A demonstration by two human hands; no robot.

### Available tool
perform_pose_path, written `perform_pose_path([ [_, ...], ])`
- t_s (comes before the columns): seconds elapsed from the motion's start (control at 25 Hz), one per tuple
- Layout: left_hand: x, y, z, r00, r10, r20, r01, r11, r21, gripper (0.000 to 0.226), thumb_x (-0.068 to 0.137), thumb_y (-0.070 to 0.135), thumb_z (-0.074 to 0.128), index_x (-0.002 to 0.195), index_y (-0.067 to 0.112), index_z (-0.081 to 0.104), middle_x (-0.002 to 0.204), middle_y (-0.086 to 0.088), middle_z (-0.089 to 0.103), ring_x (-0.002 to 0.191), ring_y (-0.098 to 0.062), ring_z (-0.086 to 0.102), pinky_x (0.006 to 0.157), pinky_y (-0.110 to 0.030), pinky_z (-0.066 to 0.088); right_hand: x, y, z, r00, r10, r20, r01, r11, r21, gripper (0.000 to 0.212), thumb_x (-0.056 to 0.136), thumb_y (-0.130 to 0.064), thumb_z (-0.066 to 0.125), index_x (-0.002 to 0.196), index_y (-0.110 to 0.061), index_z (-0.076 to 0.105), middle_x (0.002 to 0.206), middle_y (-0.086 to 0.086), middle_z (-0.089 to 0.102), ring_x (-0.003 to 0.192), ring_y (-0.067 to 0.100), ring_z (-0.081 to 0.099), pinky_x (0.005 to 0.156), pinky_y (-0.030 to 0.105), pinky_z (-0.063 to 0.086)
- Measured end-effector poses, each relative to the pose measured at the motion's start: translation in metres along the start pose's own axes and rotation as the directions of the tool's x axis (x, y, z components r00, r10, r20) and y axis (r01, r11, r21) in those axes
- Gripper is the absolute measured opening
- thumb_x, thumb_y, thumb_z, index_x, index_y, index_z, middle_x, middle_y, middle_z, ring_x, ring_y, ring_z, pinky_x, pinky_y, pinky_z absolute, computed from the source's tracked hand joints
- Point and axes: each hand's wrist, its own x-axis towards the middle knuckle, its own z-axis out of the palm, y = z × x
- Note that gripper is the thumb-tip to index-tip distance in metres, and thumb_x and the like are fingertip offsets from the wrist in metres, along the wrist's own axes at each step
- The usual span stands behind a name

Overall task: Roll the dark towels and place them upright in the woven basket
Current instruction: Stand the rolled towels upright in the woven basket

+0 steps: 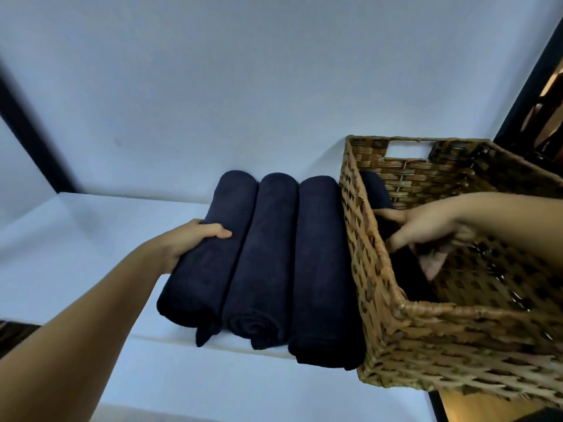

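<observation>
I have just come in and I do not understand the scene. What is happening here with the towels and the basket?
A person is packing rolled dark navy towels into a brown woven basket. The right hand reaches inside the basket and holds a dark towel against its left wall. The left hand closes its grip on the leftmost rolled towel of three lying side by side on the white surface. The other two rolls wait untouched.
</observation>
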Motion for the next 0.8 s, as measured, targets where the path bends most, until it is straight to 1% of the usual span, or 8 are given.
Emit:
perform_pose_path([
  [0.12, -0.01, -0.016, -0.011, 1.0, 0.005, 0.023, 0.002, 0.956, -0.293, 0.082, 0.033, 0.035, 0.093, 0.106, 0.004, 0.072, 0.105, -0.018, 0.073, 0.083, -0.029, 0.073, 0.085, -0.04, 0.053, -0.027, -0.015, -0.022, 0.958, -0.108, -0.264, 0.094, 0.993, -0.064, 0.067, 0.08, -0.044, 0.074, 0.141, -0.035, 0.046, 0.111, 0.017, 0.063, 0.099, 0.038, 0.067, 0.086, 0.051, 0.057],
  [0.2, -0.021, -0.008, -0.011, 0.998, 0.057, -0.013, -0.057, 0.927, -0.371, 0.064, 0.05, 0.032, 0.087, 0.105, 0.003, 0.072, 0.098, -0.017, 0.074, 0.079, -0.028, 0.072, 0.085, -0.04, 0.052, -0.035, -0.029, -0.026, 0.802, -0.277, -0.529, 0.31, 0.95, -0.027, 0.043, 0.081, -0.043, 0.075, 0.12, -0.027, 0.064, 0.111, 0.018, 0.068, 0.103, 0.035, 0.067, 0.09, 0.047, 0.054],
  [0.28, -0.032, 0.016, -0.006, 0.987, 0.15, -0.053, -0.157, 0.883, -0.443, 0.029, 0.074, 0.031, 0.071, 0.086, 0.005, 0.076, 0.086, -0.014, 0.074, 0.07, -0.025, 0.072, 0.076, -0.037, 0.051, -0.039, -0.051, -0.017, 0.675, -0.384, -0.63, 0.548, 0.832, 0.079, 0.027, 0.081, -0.037, 0.076, 0.103, -0.022, 0.071, 0.107, 0.012, 0.07, 0.102, 0.026, 0.069, 0.091, 0.044, 0.056],
  [0.4, -0.049, 0.064, 0.012, 0.953, 0.295, -0.061, -0.282, 0.8, -0.53, 0.032, 0.084, 0.032, 0.061, 0.071, 0.009, 0.078, 0.082, -0.009, 0.074, 0.07, -0.022, 0.072, 0.067, -0.028, 0.056, -0.045, -0.086, 0.007, 0.653, -0.504, -0.565, 0.699, 0.687, 0.196, 0.034, 0.081, -0.038, 0.076, 0.105, -0.015, 0.07, 0.107, 0.008, 0.068, 0.104, 0.022, 0.067, 0.089, 0.043, 0.057],
  [0.56, -0.071, 0.112, 0.074, 0.869, 0.48, 0.123, -0.302, 0.709, -0.638, 0.041, 0.084, 0.033, 0.061, 0.111, 0.004, 0.073, 0.113, -0.014, 0.071, 0.103, -0.025, 0.069, 0.09, -0.034, 0.053, -0.053, -0.098, 0.018, 0.748, -0.498, -0.439, 0.661, 0.619, 0.424, 0.051, 0.081, -0.056, 0.068, 0.116, -0.018, 0.068, 0.117, 0.008, 0.07, 0.11, 0.027, 0.067, 0.093, 0.042, 0.055],
  [0.64, -0.075, 0.128, 0.105, 0.817, 0.556, 0.153, -0.304, 0.641, -0.705, 0.042, 0.087, 0.035, 0.062, 0.116, 0.005, 0.072, 0.121, -0.012, 0.069, 0.111, -0.022, 0.066, 0.1, -0.033, 0.05, -0.063, -0.084, 0.015, 0.746, -0.54, -0.389, 0.658, 0.514, 0.55, 0.058, 0.079, -0.065, 0.064, 0.117, -0.022, 0.069, 0.12, 0.003, 0.07, 0.112, 0.024, 0.066, 0.096, 0.041, 0.053],
  [0.72, -0.08, 0.14, 0.135, 0.771, 0.587, 0.247, -0.235, 0.622, -0.747, 0.052, 0.092, 0.048, 0.058, 0.12, 0.006, 0.07, 0.125, -0.011, 0.067, 0.114, -0.02, 0.065, 0.103, -0.031, 0.047, -0.076, -0.066, 0.011, 0.732, -0.549, -0.403, 0.655, 0.406, 0.637, 0.055, 0.083, -0.066, 0.054, 0.11, -0.021, 0.07, 0.108, 0.0, 0.075, 0.1, 0.017, 0.071, 0.086, 0.032, 0.057],
  [0.8, -0.071, 0.152, 0.168, 0.788, 0.578, 0.213, -0.291, 0.655, -0.698, 0.057, 0.097, 0.054, 0.045, 0.097, 0.007, 0.078, 0.101, -0.009, 0.075, 0.091, -0.017, 0.073, 0.083, -0.024, 0.056, -0.086, -0.045, 0.003, 0.69, -0.519, -0.504, 0.691, 0.267, 0.671, 0.045, 0.093, -0.056, 0.046, 0.094, -0.018, 0.07, 0.084, -0.002, 0.077, 0.076, 0.011, 0.074, 0.062, 0.021, 0.058],
])
